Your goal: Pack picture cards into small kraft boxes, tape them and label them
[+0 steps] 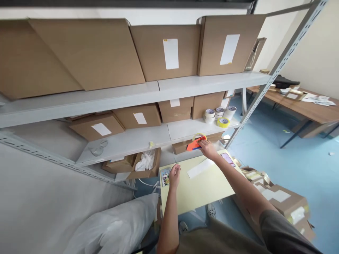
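Tape dispenser (194, 144), orange, was gripped in my right hand (208, 149) near far edge of tabletop (209, 190); my left hand (174, 175), half-curled, appeared empty. Pick-up seemed done; white strip (200, 168) lay flat, untouched by either hand.

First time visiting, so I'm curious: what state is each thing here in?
Orange tape dispenser: gripped in the right hand
Left hand: fingers curled, apparently empty
Phone: screen side up on the table
White strip: lying flat
Cardboard box: open, white material inside
Yellow tape roll: resting on the shelf
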The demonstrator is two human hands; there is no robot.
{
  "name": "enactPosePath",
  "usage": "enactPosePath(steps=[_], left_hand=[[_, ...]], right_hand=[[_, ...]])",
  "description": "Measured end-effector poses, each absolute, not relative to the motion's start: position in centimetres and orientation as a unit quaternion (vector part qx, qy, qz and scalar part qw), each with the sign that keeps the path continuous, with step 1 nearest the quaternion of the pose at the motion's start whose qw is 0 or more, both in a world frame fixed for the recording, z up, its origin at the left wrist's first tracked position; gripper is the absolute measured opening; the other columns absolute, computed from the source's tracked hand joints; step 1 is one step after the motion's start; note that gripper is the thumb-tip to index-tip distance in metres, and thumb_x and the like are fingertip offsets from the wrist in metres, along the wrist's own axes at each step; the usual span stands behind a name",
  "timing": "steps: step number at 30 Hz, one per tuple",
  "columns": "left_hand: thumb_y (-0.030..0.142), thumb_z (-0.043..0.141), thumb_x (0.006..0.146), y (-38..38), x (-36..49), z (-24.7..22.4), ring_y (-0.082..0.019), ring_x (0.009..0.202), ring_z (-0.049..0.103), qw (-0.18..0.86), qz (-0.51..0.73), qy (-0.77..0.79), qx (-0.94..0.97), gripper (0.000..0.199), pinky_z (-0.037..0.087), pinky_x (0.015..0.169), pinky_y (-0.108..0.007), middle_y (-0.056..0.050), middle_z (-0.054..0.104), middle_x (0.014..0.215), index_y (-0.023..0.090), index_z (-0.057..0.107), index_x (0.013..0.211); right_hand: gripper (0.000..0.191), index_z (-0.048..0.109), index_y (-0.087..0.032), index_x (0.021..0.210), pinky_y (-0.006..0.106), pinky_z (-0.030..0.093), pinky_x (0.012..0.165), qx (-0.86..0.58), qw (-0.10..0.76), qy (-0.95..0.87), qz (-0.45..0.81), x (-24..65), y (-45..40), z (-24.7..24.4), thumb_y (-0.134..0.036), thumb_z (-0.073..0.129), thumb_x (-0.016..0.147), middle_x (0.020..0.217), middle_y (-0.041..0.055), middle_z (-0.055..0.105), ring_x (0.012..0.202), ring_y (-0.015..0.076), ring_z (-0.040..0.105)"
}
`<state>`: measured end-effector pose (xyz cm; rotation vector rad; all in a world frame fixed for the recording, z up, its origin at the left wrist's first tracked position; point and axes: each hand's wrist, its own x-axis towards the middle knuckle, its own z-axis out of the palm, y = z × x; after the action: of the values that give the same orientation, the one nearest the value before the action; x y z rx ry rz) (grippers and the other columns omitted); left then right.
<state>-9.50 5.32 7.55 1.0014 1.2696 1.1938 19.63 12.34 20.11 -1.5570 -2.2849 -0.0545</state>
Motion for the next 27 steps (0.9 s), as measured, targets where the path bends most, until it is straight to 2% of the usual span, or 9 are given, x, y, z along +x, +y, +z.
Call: enactPosePath(steps=[4, 8, 13, 20, 23, 27], left_hand=[[0.060, 0.070, 0.088, 4.7, -7.8, 6.4, -0.028, 0.109, 0.076, 0.528, 0.490, 0.548, 0.427, 0.054, 0.057, 0.100, -0.044, -0.016, 0.078, 0.122, 0.020, 0.073, 0.125], [0.051, 0.067, 0.093, 3.8, -5.9, 5.6, -0.026, 0.117, 0.073, 0.512, 0.472, 0.568, 0.438, 0.044, 0.056, 0.103, -0.042, -0.014, 0.077, 0.126, 0.022, 0.073, 0.127], [0.044, 0.064, 0.096, 2.1, -2.5, 4.4, -0.025, 0.122, 0.070, 0.504, 0.459, 0.596, 0.425, 0.039, 0.054, 0.107, -0.042, -0.012, 0.076, 0.128, 0.024, 0.072, 0.128], [0.043, 0.064, 0.095, -0.4, 4.2, 2.0, -0.026, 0.121, 0.071, 0.515, 0.427, 0.613, 0.420, 0.038, 0.054, 0.107, -0.043, -0.013, 0.076, 0.127, 0.022, 0.072, 0.126], [0.046, 0.065, 0.094, -1.7, 6.1, 1.4, -0.026, 0.119, 0.072, 0.516, 0.418, 0.619, 0.420, 0.039, 0.055, 0.104, -0.043, -0.014, 0.075, 0.126, 0.022, 0.072, 0.124], [0.047, 0.064, 0.094, -3.0, 6.6, 1.6, -0.024, 0.111, 0.075, 0.505, 0.414, 0.628, 0.424, 0.042, 0.057, 0.099, -0.040, -0.014, 0.075, 0.126, 0.020, 0.070, 0.127]], right_hand=[[0.031, 0.069, -0.019, 0.128, 0.044, 0.044, 0.105, -0.575, 0.169, -0.799, 0.044, 20.7, 7.4, 17.4, -0.017, 0.061, 0.098, 0.121, 0.0161, 0.072, 0.119, 0.0330, 0.060], [0.032, 0.069, -0.020, 0.126, 0.044, 0.046, 0.103, -0.612, 0.141, -0.772, 0.096, 23.2, 4.3, 13.6, -0.015, 0.065, 0.095, 0.124, 0.0153, 0.073, 0.121, 0.0333, 0.061], [0.033, 0.070, -0.016, 0.123, 0.045, 0.045, 0.107, -0.653, 0.084, -0.739, 0.146, 27.1, 2.4, 7.9, -0.009, 0.064, 0.091, 0.132, 0.0174, 0.072, 0.128, 0.0335, 0.059], [0.043, 0.068, -0.014, 0.133, 0.042, 0.043, 0.109, -0.705, 0.012, -0.681, 0.196, 33.7, 0.6, -0.2, -0.011, 0.063, 0.091, 0.136, 0.0187, 0.070, 0.135, 0.0316, 0.057], [0.042, 0.070, -0.013, 0.130, 0.040, 0.048, 0.103, -0.731, -0.020, -0.647, 0.214, 36.8, -0.7, -3.5, -0.011, 0.061, 0.089, 0.130, 0.0179, 0.074, 0.128, 0.0320, 0.063], [0.030, 0.078, -0.016, 0.115, 0.038, 0.053, 0.088, -0.756, -0.040, -0.610, 0.233, 39.4, -2.7, -6.2, -0.017, 0.064, 0.088, 0.103, 0.0147, 0.080, 0.103, 0.0313, 0.074]])
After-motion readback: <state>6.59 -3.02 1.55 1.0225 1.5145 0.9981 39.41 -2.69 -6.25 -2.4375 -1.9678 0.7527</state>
